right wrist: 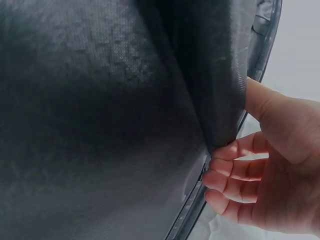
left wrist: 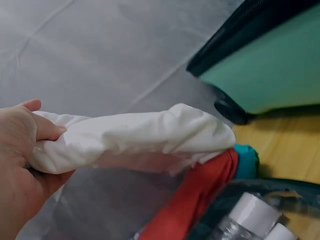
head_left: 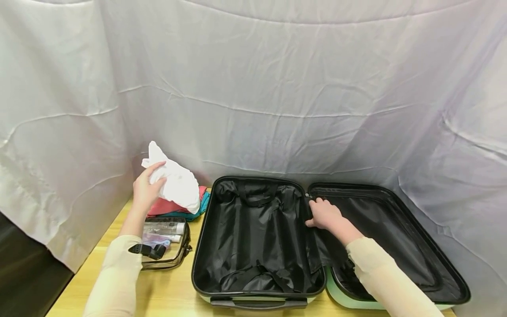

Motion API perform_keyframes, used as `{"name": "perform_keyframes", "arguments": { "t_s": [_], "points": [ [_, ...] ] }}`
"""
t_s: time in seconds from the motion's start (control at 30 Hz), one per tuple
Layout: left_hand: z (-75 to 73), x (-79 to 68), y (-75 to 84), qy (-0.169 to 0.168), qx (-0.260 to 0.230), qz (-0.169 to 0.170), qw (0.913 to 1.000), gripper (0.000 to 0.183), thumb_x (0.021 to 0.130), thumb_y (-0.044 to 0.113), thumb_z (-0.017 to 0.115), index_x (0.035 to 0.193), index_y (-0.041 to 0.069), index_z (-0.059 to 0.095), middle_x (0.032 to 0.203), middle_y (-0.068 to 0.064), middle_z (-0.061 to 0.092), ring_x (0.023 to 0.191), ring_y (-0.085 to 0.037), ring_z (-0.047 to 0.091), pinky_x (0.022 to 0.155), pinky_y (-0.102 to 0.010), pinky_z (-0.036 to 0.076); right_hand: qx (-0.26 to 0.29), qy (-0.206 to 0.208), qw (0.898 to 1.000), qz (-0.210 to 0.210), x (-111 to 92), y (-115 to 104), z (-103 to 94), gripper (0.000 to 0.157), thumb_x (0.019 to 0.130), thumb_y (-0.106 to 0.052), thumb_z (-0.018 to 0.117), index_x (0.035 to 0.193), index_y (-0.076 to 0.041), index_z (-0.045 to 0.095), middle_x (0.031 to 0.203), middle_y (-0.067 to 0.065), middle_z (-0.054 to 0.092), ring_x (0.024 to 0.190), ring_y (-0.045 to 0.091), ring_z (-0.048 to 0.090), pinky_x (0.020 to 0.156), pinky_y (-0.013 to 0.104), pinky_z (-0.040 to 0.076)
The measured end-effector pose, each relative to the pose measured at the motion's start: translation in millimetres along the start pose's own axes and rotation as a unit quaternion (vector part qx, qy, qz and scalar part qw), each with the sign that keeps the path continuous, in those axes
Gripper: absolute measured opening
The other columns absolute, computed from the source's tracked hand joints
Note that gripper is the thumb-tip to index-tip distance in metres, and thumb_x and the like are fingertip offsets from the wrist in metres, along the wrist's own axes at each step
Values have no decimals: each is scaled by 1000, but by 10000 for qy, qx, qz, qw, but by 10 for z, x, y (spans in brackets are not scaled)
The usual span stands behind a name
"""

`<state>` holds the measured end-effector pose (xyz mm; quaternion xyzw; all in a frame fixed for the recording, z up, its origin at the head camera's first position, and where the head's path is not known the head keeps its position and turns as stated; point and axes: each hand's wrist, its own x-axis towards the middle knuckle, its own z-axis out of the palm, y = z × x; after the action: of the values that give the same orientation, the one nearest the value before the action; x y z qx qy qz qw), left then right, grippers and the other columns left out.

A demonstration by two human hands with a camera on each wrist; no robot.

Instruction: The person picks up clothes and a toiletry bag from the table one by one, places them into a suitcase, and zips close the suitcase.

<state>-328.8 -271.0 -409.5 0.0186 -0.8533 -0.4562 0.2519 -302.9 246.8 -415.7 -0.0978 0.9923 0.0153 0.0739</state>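
Note:
My left hand (head_left: pixel 145 190) grips one end of a folded white cloth (head_left: pixel 179 184), held above red and teal folded clothes (head_left: pixel 168 207). In the left wrist view, the thumb lies over the white cloth (left wrist: pixel 150 131) and the fingers are beneath it. An open suitcase (head_left: pixel 259 296) lies with its two halves side by side. At the hinge between them, my right hand (head_left: pixel 325 214) pinches a black fabric flap (head_left: pixel 322 248). The right wrist view has the thumb behind the flap (right wrist: pixel 222 65) and the curled fingers in front.
A clear toiletry pouch (head_left: pixel 166 264) holding bottles with white caps lies on the wooden table (head_left: pixel 184 293), left of the suitcase. The suitcase's right half (head_left: pixel 390 233) reaches the right side. Grey fabric curtains (head_left: pixel 277 88) hang behind and at both sides.

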Motion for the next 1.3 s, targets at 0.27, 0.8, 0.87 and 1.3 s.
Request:
{"name": "perform_keyframes", "arguments": {
  "t_s": [0.27,0.8,0.87,1.3],
  "points": [
    [-66,-17,298,5,-128,417,9990,50,86,4,68,132,22,62,136,-9,60,128,-31,53,106,-49,40,31,-204,9997,112,9,-9,-44,75,84,-37,74,140,4,46,138,31,46,124,49,47,94,59,46],
    [-140,-204,887,-475,-763,869,9922,45,88,14,72,129,29,64,132,1,62,114,4,50,89,-8,38,74,-107,9999,31,-8,0,-31,74,84,-36,74,139,5,46,136,31,47,122,49,48,94,59,46],
    [-128,-237,943,-634,-813,887,9907,44,88,16,73,129,28,64,133,1,62,111,4,50,87,-8,39,83,-83,9999,20,-5,4,-28,74,84,-36,74,139,5,46,136,32,47,122,49,48,93,59,46],
    [-1,-361,1170,-1875,-1396,1095,9661,43,89,16,72,130,21,62,129,-8,61,98,-5,58,74,-15,52,169,-191,9997,27,22,18,-42,76,85,-37,73,141,5,44,140,32,43,126,50,44,95,60,45]
  ]
}}
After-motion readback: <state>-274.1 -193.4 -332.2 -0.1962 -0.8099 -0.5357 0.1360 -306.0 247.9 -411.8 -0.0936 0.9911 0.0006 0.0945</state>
